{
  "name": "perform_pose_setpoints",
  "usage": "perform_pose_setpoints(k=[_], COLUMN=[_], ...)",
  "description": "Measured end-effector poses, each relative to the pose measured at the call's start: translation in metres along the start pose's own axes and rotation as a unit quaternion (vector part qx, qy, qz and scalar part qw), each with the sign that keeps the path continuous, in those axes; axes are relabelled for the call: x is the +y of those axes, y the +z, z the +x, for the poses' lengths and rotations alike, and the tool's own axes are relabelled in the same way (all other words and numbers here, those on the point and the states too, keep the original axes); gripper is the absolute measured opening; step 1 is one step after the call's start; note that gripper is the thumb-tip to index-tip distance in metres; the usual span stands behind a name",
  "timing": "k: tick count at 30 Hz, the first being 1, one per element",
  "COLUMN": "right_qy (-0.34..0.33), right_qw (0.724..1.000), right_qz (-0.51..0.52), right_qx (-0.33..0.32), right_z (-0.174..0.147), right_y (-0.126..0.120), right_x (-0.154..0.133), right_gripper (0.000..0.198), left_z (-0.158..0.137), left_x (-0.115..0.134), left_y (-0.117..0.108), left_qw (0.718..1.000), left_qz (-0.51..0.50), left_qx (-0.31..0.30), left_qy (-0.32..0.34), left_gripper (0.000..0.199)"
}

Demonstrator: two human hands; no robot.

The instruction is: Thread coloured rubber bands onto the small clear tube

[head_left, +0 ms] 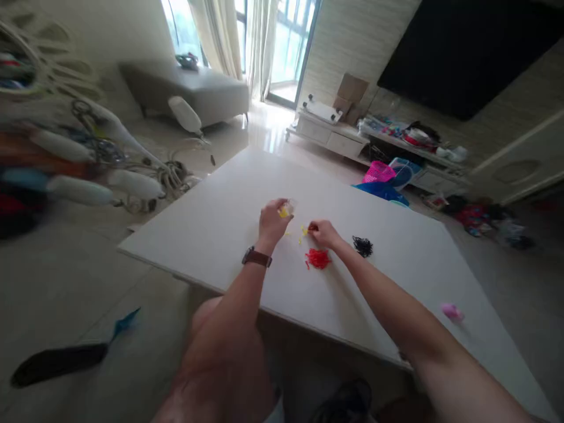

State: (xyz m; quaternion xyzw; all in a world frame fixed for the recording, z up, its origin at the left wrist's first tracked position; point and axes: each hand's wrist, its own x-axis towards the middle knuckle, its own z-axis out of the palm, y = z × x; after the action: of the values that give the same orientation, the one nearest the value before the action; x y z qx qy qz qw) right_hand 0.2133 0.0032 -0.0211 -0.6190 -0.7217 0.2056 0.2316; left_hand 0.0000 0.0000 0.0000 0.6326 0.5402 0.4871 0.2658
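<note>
My left hand (274, 220) is closed around a small clear container (291, 207), tilted above the white table, with yellow bits (284, 211) inside it. To its right, the fingers of my right hand (323, 233) are pinched together low over the tabletop. Loose yellow pieces (304, 231) lie at its fingertips; whether one is between them I cannot tell. Just below that hand sits a pile of red strips (318, 258), thin and short. A pile of black strips (362, 246) lies further right, beyond my right forearm.
The white table (211, 235) has a pink object (452, 312), blurred, near its right side. Behind it stand a low TV cabinet (348, 143) and a pink basket (379, 172). On the left are white padded rods (79, 192) and cables. A grey bench (207, 94) is by the window.
</note>
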Motion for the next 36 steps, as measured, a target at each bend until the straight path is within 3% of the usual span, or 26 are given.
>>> perform_pose_setpoints(k=[6, 9, 17, 21, 25, 32, 36], right_qy=[-0.058, -0.101, -0.145, -0.190, -0.189, -0.211, -0.214], right_qw=[0.991, 0.983, 0.985, 0.980, 0.982, 0.975, 0.966], right_qz=[0.086, 0.138, 0.094, 0.064, 0.029, 0.012, 0.048], right_qx=[0.079, 0.066, 0.010, -0.007, -0.008, 0.067, 0.134], right_z=[0.007, 0.008, 0.024, 0.030, 0.028, 0.022, 0.021], right_y=[-0.028, -0.037, -0.056, -0.068, -0.072, -0.065, -0.063], right_x=[-0.032, -0.052, -0.080, -0.094, -0.108, -0.117, -0.117], right_gripper=[0.005, 0.009, 0.008, 0.007, 0.012, 0.006, 0.006], left_z=[-0.009, -0.009, -0.003, -0.001, 0.000, 0.003, 0.007], left_x=[0.010, 0.009, 0.002, 0.001, 0.006, 0.008, 0.004], left_y=[0.001, 0.004, 0.002, 0.004, 0.006, 0.003, 0.000], left_qw=[0.994, 0.995, 0.994, 0.982, 0.967, 0.942, 0.946], left_qz=[0.080, 0.061, -0.088, -0.177, -0.244, -0.321, -0.318], left_qx=[-0.063, -0.071, -0.064, -0.053, -0.050, -0.046, 0.000], left_qy=[0.035, 0.040, -0.003, -0.040, -0.061, -0.087, -0.064], left_gripper=[0.045, 0.047, 0.047, 0.045, 0.046, 0.051, 0.049])
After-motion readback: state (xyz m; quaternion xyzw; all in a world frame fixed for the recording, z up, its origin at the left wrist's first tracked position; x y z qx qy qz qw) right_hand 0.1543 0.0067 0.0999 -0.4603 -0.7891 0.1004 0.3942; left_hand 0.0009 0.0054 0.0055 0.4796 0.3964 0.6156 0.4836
